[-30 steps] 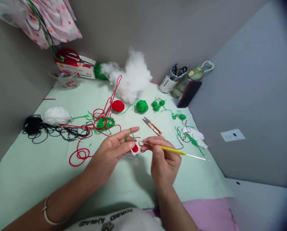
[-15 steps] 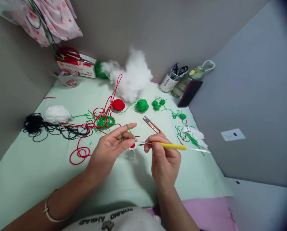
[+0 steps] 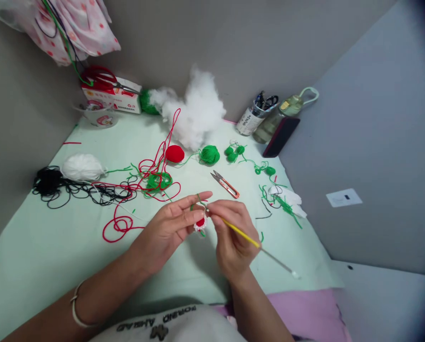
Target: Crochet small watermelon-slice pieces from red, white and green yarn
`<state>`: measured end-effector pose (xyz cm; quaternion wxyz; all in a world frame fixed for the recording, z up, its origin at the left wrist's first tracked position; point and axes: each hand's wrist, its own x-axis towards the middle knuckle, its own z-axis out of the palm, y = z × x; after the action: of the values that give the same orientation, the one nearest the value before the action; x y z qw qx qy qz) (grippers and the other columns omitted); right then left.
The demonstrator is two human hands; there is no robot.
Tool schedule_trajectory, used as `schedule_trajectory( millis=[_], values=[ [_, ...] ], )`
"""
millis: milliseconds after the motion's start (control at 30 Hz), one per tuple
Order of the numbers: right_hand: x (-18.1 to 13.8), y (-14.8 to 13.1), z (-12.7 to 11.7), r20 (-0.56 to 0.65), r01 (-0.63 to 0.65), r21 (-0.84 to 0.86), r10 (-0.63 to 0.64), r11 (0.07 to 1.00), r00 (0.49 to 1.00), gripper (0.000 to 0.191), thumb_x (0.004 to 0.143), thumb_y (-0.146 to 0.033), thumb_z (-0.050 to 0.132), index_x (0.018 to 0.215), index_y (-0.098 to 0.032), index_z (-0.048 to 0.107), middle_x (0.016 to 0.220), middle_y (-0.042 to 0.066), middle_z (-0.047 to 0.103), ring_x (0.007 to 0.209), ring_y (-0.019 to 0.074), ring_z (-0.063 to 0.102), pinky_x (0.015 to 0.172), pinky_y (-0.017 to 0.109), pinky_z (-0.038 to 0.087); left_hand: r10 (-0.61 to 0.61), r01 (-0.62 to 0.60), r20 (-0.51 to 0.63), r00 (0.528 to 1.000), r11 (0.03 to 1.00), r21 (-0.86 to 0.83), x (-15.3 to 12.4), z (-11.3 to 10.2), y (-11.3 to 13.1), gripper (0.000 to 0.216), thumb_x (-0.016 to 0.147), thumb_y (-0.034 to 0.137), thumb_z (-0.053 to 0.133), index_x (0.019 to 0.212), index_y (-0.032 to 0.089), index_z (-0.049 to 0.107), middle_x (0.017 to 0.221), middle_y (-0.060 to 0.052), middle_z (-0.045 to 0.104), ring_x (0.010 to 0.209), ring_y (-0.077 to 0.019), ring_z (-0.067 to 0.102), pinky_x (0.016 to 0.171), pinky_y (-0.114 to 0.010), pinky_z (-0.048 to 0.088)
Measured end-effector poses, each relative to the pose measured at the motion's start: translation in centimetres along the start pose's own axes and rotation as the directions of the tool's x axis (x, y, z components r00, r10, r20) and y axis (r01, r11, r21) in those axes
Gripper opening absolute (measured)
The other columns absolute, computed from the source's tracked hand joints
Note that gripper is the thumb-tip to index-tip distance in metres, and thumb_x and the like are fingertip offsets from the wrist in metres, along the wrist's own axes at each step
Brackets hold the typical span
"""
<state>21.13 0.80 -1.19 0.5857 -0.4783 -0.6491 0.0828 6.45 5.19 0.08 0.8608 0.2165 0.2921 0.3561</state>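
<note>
A small red and white crochet piece (image 3: pixel 200 223) is pinched between the thumb and fingers of my left hand (image 3: pixel 165 230). Green yarn (image 3: pixel 201 201) loops over its stretched index finger and runs down to the piece. My right hand (image 3: pixel 235 237) grips a crochet hook (image 3: pixel 246 234) with a yellow handle, pen-fashion; its tip meets the work by my left thumb, and the exact stitch is too small to make out. The hook's metal rear end slants down to the right. Just beyond my hands lie orange-handled thread snips (image 3: pixel 225 184).
Tangled red yarn (image 3: pixel 118 229), black yarn (image 3: pixel 48 183) and a white yarn ball (image 3: pixel 83 167) lie left. Red (image 3: pixel 174 154) and green balls (image 3: pixel 209 155) sit before white stuffing (image 3: pixel 201 111). A phone (image 3: pixel 281 137), bottle (image 3: pixel 277 118) and pen cup (image 3: pixel 252 116) stand back right.
The crochet hook has swung from nearly level to slanting down to the right. My right hand has closed in on my left, and the crochet piece has shifted slightly right and down.
</note>
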Motion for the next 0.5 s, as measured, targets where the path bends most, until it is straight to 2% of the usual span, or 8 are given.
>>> schedule_trajectory(
  millis=[133,300,400,500],
  values=[
    [0.63,0.17,-0.76,-0.028,-0.181,0.229,0.192,0.957,0.981,0.023,0.098,-0.012,0.063,0.106,-0.027,0.080,0.087,0.003,0.075,0.078,0.0170,0.069,0.067,0.032,0.057,-0.008,0.008,0.020,1.000,1.000,-0.006,0.14,-0.69,0.56,0.037,0.085,0.020,0.083,0.121,0.020,0.081,0.081,-0.001,0.070,0.075,-0.0077,0.060,0.073,-0.016,0.049],
    [1.07,0.44,-0.99,0.031,-0.391,0.514,0.439,0.764,0.898,0.015,0.098,-0.026,0.068,0.093,-0.024,0.081,0.081,0.002,0.070,0.064,0.0133,0.064,0.058,0.029,0.054,0.000,-0.002,0.046,0.999,0.999,0.043,0.11,-0.98,1.03,0.035,0.084,0.022,0.084,0.118,0.019,0.082,0.076,0.001,0.067,0.071,-0.0075,0.057,0.069,-0.016,0.047],
    [1.08,0.45,-0.57,0.080,-0.434,0.570,0.479,0.697,0.874,0.015,0.097,-0.030,0.069,0.092,-0.025,0.082,0.081,0.002,0.071,0.063,0.0128,0.063,0.057,0.028,0.053,0.064,-0.064,0.005,0.998,0.992,0.113,0.12,-0.81,0.77,0.033,0.083,0.023,0.084,0.116,0.023,0.083,0.075,0.002,0.066,0.072,-0.0082,0.057,0.070,-0.018,0.046],
    [0.75,0.46,-0.06,0.123,-0.413,0.507,0.410,0.757,0.904,0.014,0.098,-0.027,0.069,0.099,-0.028,0.083,0.092,0.004,0.077,0.082,0.0160,0.068,0.072,0.031,0.056,0.145,-0.140,-0.008,0.989,0.966,0.215,0.17,-0.73,0.17,0.040,0.082,0.025,0.087,0.121,0.029,0.081,0.083,0.001,0.070,0.080,-0.0114,0.061,0.077,-0.022,0.049]
  ],
)
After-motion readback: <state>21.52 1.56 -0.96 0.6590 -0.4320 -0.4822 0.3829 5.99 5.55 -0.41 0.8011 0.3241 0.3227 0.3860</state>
